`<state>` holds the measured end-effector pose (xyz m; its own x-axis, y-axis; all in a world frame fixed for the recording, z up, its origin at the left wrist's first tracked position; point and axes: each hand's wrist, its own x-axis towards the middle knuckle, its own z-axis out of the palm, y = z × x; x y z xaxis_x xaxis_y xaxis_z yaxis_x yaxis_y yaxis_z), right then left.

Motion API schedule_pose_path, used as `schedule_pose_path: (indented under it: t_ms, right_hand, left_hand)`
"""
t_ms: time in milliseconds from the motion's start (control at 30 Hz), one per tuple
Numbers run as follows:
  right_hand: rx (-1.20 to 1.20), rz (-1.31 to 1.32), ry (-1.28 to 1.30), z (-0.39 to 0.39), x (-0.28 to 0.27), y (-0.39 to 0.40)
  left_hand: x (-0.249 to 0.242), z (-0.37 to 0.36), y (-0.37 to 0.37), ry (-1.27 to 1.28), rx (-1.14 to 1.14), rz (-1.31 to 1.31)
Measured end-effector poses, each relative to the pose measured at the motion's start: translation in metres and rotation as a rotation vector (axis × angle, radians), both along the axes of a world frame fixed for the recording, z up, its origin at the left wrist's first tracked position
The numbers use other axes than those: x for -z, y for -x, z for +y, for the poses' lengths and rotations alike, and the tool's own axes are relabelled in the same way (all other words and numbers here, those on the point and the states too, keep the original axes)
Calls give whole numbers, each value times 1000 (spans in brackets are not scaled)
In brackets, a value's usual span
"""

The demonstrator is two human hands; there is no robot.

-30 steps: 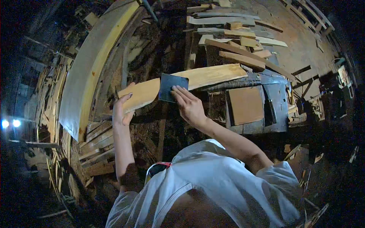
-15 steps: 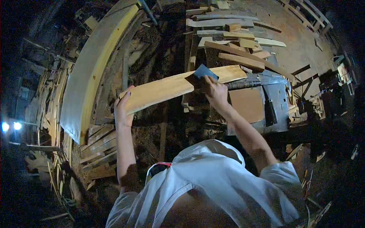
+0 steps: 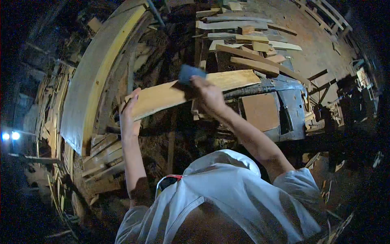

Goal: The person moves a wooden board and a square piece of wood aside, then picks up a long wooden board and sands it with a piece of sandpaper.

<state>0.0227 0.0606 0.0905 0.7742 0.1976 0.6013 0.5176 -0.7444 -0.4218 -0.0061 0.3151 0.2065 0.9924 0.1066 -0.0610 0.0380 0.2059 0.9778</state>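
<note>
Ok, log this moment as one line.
left hand: holds plank end | right hand: presses dark pad on plank

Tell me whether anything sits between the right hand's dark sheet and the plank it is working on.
Nothing visible does. The right hand presses the dark sheet against the plank at its upper edge, while the left hand grips the plank's near end.

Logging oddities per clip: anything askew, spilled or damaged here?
Nothing damaged. Offcuts lie scattered. The pale wooden plank slants, the left hand at its low end, the right hand pressing a dark blue-grey sheet on it.
</note>
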Motion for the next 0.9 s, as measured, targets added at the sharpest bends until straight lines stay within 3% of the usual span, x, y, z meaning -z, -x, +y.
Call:
schedule_pose_path:
  t_ms: [33,67,133,200,267,333,367,400,433,467,500,533,600,767,833,867,900]
  right_hand:
    - [72,163,-24,-14,9,-5]
    - [81,27,-175,-26,21,-14]
    - [110,110,-153,-23,21,-16]
    - [196,526,161,-2,0,-17]
    - [-121,115,-324,42,10,4]
    - [-110,-151,102,53,-14,14]
    - [-182,-208,-34,41,-6,8]
    - [-153,-20,-113,29,15,2]
    - [27,267,65,8,-1,8]
    - [-10,500,28,-15,16,-5]
    - [66,-1,-62,-33,51,-16]
    - [147,13,33,-39,50,-16]
    - [59,350,-22,-31,45,-23]
    - [-218,27,-308,66,13,2]
    - [-180,479,-345,66,8,-1]
    - [-234,316,-528,52,32,-8]
    - [-166,411,-355,25,-2,0]
  left_hand:
    - [0,0,2,-23,33,-22]
    - [4,1,4,-13,15,-22]
    - [12,0,2,246,48,57]
    - [18,0,2,285,65,21]
    - [19,-1,-2,320,85,-1]
    - [16,1,-2,425,135,-2]
    - [16,4,-4,414,139,6]
    - [20,6,-5,476,106,36]
    - [25,8,-4,542,66,66]
    - [31,11,-2,548,55,61]
    - [38,13,-1,524,62,31]
    - [44,15,3,498,70,5]
    - [50,14,9,515,72,-20]
    - [35,10,3,453,95,-9]
    - [27,7,3,434,97,15]
    - [28,8,2,435,82,14]
    - [30,9,-1,441,83,11]
